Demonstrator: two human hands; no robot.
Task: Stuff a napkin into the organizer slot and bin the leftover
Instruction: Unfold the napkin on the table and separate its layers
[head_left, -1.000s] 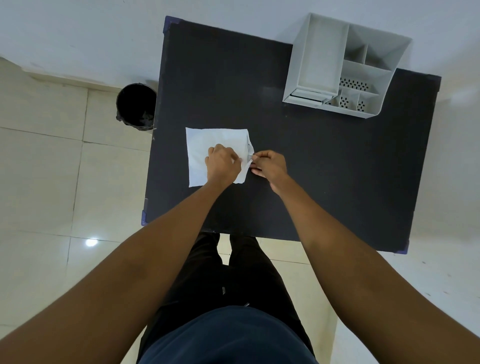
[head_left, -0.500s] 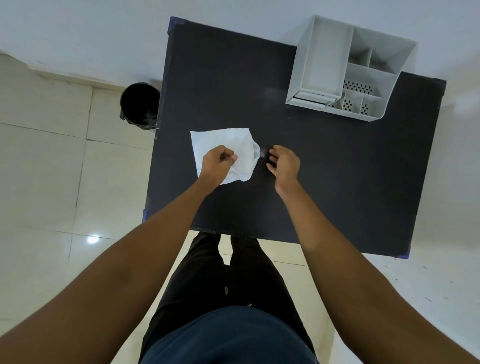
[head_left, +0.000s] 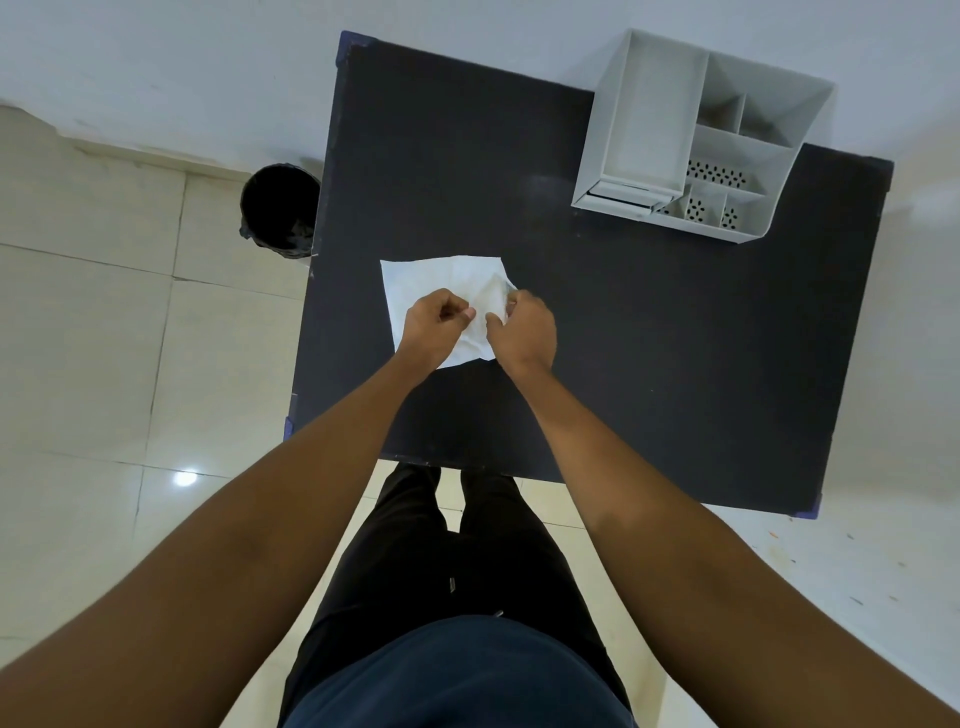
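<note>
Both hands, left (head_left: 435, 326) and right (head_left: 521, 328), pinching a white napkin (head_left: 431, 275) on the black table (head_left: 649, 332).

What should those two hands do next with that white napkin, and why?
Probably keep bunching the napkin into a wad. Both the left hand and right hand pinch it, yet most of it lies flat on the table, too wide for the organizer slots.

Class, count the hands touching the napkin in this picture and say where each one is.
2. The left hand presses the napkin near its middle; the right hand pinches its right edge. Nothing else touches it.
</note>
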